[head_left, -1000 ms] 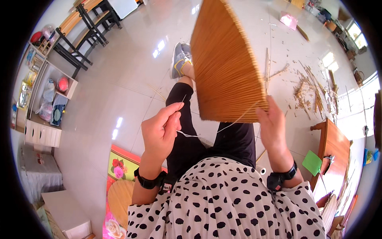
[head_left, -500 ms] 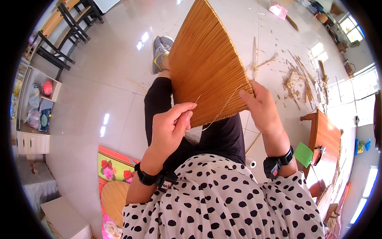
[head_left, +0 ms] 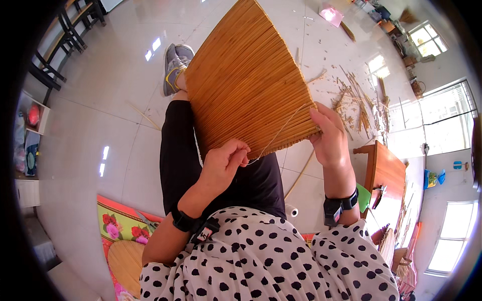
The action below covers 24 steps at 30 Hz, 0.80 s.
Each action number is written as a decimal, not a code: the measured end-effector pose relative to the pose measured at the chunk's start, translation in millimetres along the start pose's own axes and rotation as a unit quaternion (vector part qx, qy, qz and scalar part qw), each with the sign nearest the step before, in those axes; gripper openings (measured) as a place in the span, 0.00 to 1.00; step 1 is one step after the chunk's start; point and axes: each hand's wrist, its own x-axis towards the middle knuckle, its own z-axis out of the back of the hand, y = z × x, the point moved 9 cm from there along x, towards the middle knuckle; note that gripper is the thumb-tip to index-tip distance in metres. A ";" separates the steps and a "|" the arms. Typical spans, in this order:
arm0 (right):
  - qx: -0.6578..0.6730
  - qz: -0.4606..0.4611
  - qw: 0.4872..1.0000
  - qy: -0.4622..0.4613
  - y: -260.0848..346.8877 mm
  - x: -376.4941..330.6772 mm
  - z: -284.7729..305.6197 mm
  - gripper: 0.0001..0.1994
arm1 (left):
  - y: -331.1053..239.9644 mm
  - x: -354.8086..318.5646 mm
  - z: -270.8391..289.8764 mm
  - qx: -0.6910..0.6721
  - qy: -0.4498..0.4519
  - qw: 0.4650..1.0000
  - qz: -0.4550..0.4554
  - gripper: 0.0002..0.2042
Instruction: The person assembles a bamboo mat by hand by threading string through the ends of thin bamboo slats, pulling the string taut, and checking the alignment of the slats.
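A golden-brown panel of thin straw stalks (head_left: pixel 246 80), laid side by side, leans up over my lap and widens toward the right. My right hand (head_left: pixel 330 135) is closed on its right corner, thumb on the front face. A pale thread (head_left: pixel 282 129) runs slack across the panel from near that corner down to my left hand (head_left: pixel 224 163). My left fingers are pinched together at the panel's lower edge, on the thread; their tips are partly hidden, and any needle in them is not visible.
Loose straw stalks (head_left: pixel 361 103) lie scattered on the tiled floor at right, near a wooden table (head_left: pixel 386 173). A floral mat (head_left: pixel 120 215) with scissors (head_left: pixel 146 220) and a round straw piece (head_left: pixel 128 261) lies at lower left. A white roll (head_left: pixel 292 210) stands beside my thigh.
My left hand has moved down to the panel's lower edge, and the fine tip that stuck out of its fingers no longer shows. My right hand keeps its hold. The whole view has shifted.
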 end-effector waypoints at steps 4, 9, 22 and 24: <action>-0.049 0.035 0.998 0.019 1.3 -7.3 8.3 0.15 | 3.1 1.4 -4.4 -0.020 0.026 0.999 0.042 0.05; -0.179 0.045 0.982 0.045 5.4 -43.1 -18.0 0.15 | 18.0 -25.4 -10.6 -0.081 0.058 0.994 0.048 0.05; -0.147 0.031 0.984 0.097 17.6 -54.9 -70.0 0.14 | -30.1 -62.8 52.2 -0.031 0.039 0.998 0.028 0.06; -0.135 0.033 0.985 0.097 22.9 -48.2 -65.8 0.14 | -58.2 -55.3 53.0 0.054 0.023 0.997 -0.054 0.04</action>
